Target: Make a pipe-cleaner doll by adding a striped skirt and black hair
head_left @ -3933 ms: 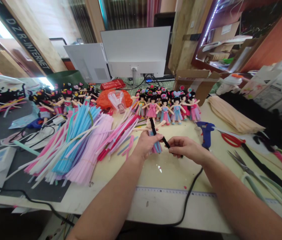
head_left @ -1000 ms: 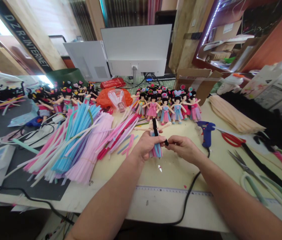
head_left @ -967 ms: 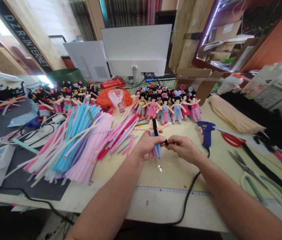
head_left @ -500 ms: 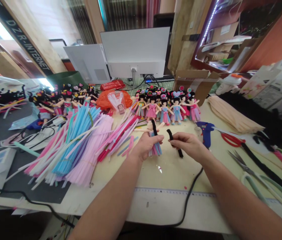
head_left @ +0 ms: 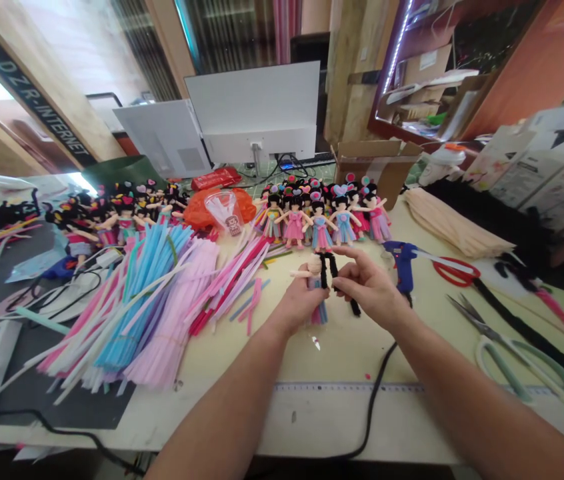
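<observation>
My left hand (head_left: 296, 308) is closed around a small pipe-cleaner doll (head_left: 314, 265) with a pale head, pale arms and a blue and pink skirt. A strip of black pipe cleaner (head_left: 325, 272) runs down one side of the doll's head. Between the fingertips of my right hand (head_left: 369, 287) is a second black pipe cleaner (head_left: 333, 267), its upper end up against the doll's head. The lower end of that piece hangs below the fingers. My left fingers cover most of the doll's body.
Bundles of coloured pipe cleaners (head_left: 162, 307) lie to the left. Finished dolls (head_left: 295, 223) stand in rows behind. On the right are a blue glue gun (head_left: 403, 263), red-handled scissors (head_left: 455, 272) and large green-handled scissors (head_left: 522, 357). A ruler (head_left: 342, 387) lies near the front edge.
My right hand has moved left and up, bringing its black pipe cleaner from beside the doll to the doll's head. The camera view has shifted slightly.
</observation>
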Demonstrator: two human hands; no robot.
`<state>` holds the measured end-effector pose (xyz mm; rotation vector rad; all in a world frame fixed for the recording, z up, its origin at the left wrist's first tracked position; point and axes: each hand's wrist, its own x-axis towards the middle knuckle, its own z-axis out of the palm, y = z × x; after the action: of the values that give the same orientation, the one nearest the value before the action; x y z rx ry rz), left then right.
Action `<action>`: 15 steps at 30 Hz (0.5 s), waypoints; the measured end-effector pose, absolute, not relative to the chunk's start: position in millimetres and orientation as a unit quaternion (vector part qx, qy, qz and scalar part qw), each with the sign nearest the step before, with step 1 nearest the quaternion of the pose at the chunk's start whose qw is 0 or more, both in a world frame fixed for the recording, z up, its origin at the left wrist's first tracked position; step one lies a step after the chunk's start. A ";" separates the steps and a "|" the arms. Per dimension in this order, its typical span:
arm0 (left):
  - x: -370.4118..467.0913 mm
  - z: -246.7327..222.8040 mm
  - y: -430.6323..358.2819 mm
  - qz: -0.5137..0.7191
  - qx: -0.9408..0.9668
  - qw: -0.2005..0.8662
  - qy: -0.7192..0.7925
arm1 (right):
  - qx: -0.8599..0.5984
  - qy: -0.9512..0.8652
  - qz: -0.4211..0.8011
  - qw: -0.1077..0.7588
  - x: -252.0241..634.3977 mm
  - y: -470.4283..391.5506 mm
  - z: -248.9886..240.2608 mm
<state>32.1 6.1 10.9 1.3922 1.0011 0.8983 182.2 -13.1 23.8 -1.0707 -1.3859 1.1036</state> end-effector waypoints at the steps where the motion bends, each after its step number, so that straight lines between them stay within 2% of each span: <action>1: 32.4 10.0 5.9 0.386 0.599 0.557 0.426 | -0.441 -0.579 0.455 0.513 181.8 -13.4 23.6; 15: 37.9 5.7 3.5 0.394 0.640 0.517 0.410 | -0.441 -0.612 0.394 0.525 177.9 -14.1 16.5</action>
<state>37.9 3.5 5.7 1.5353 0.9852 0.9452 177.9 -14.1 16.5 -1.0556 -1.4631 0.9416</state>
